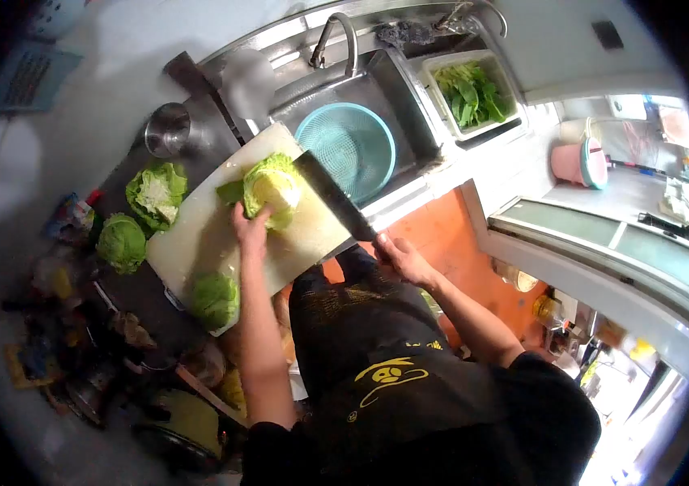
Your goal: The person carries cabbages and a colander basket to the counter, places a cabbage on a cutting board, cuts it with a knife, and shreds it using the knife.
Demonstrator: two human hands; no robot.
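My left hand (251, 227) grips the near side of a pale green cabbage (273, 190) on the white cutting board (316, 231). A darker loose leaf (231, 192) lies against the cabbage, close to my fingers. In my right hand (403, 257) is the handle of a cleaver (335, 197); its dark, wide blade reaches up and left to the cabbage's right side. Whether the edge touches the cabbage I cannot tell. Another green cabbage (216, 301) rests at the board's lower left corner.
Beyond the board, a blue colander (347, 150) sits in the steel sink under a faucet (336, 36). A white basin (497, 121) of leafy greens stands farther right. Left of the board are two cabbages (122, 243) (156, 194) and a metal bowl (168, 130).
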